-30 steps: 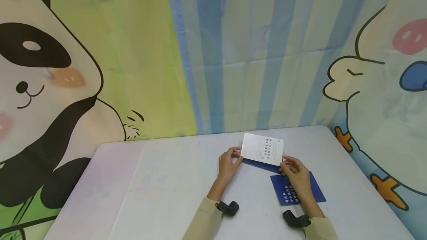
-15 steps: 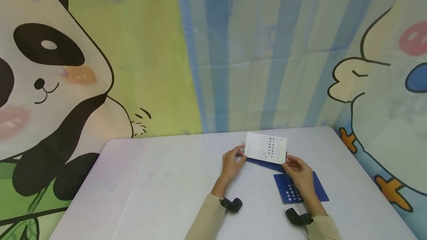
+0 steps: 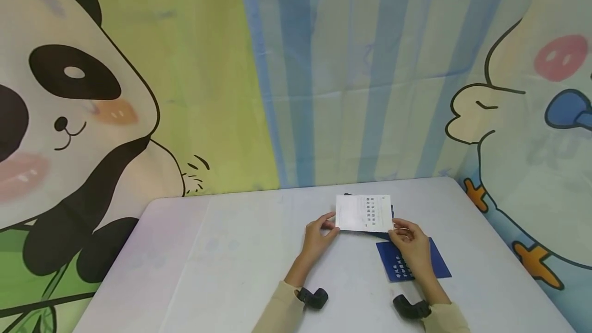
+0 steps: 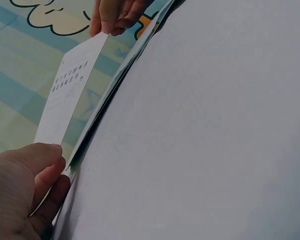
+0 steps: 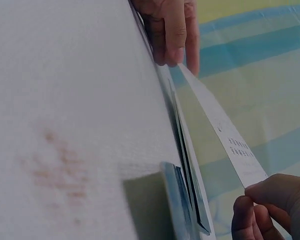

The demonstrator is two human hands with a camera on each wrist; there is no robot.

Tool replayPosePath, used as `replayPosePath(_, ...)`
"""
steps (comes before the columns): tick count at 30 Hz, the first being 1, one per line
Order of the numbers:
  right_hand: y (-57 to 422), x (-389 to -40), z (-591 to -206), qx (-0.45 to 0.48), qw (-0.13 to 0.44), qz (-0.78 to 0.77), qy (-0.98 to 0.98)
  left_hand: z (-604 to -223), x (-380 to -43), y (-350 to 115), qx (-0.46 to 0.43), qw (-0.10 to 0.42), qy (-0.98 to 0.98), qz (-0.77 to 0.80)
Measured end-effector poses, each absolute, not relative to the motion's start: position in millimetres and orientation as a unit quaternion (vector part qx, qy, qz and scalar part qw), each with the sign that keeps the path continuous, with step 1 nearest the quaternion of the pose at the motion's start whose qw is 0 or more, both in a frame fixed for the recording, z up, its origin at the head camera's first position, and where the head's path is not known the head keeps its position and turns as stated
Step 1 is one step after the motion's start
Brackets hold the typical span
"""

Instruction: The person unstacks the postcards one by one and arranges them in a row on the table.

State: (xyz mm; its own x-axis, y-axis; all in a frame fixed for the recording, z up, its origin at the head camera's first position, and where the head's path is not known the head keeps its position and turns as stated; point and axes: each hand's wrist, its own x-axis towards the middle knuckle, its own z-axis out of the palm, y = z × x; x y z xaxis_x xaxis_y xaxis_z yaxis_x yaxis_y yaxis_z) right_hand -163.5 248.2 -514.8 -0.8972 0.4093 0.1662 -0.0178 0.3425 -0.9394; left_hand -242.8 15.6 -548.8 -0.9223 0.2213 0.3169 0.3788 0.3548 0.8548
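Note:
A white card (image 3: 356, 213) printed with dark characters is held up between both hands, over the far right part of the table. My left hand (image 3: 317, 238) pinches its near left corner between thumb and fingers. At the near right corner, my right hand (image 3: 414, 248) pinches it the same way. In both wrist views the card (image 4: 72, 95) is raised and tilted, with a gap under it. Beneath lies a dark blue card (image 3: 380, 235), mostly covered. A second blue card (image 3: 439, 261) with white characters lies nearer, partly hidden under my right hand and forearm.
The white table (image 3: 240, 261) runs back to a printed cloth backdrop (image 3: 342, 76) with a panda (image 3: 115, 168) on the left and a pale cartoon figure (image 3: 522, 168) on the right. Black cameras sit on both wrists.
The white card has turned from a slant to nearly level and come slightly nearer, showing the blue card's far edge behind it. Both hands keep their pinch. The head view has shifted slightly.

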Motion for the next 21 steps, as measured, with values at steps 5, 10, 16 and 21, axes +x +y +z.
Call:
replayPosePath(5, 245, -159, -517, -0.117, 0.181, 0.535, -0.817, -549, -231, 7, -0.189, 0.058, -0.808, -0.555)
replayPosePath(10, 244, -152, -517, -0.104, 0.172, 0.522, -0.829, -547, -223, 3, -0.179, 0.045, -0.796, -0.577)
replayPosePath(16, 242, -143, -515, -0.093, 0.171, 0.499, -0.845, -545, -215, -1, -0.175, 0.043, -0.789, -0.588)
replayPosePath(21, 240, -136, -514, -0.092, 0.161, 0.481, -0.857, -547, -208, -7, -0.177, 0.031, -0.804, -0.567)
